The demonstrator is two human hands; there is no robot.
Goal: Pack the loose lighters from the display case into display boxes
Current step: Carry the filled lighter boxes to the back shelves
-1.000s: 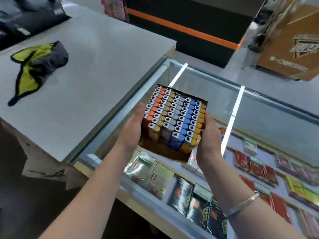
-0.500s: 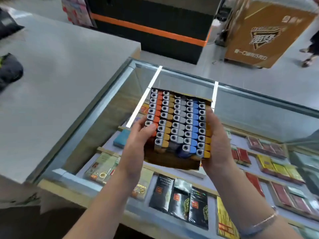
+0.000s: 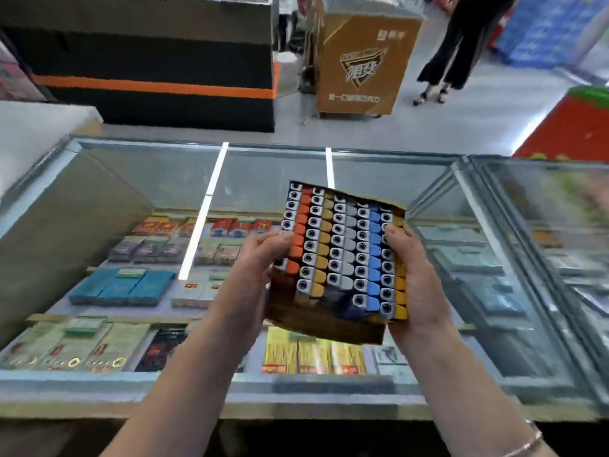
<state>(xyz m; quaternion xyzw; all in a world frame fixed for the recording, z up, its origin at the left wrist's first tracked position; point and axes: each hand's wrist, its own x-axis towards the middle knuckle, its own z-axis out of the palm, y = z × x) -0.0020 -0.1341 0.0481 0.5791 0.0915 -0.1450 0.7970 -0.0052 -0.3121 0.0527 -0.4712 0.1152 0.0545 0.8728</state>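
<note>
Above the glass display case (image 3: 131, 179) of cigarette packs, a brown display box (image 3: 329, 328) is held tilted, its rows of orange, yellow, grey and blue lighters (image 3: 342, 245) upright. Left hand (image 3: 257, 262) grips its left side and right hand (image 3: 412, 278) its right, fingers curled round the edges.

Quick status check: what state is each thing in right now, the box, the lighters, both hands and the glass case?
display box: held in the air above the case, tilted, open top, nearly full.
lighters: standing upright in colour rows; gaps at the near end.
left hand: grips the box's left side.
right hand: grips the box's right side.
glass case: top closed, packets lying inside.
</note>
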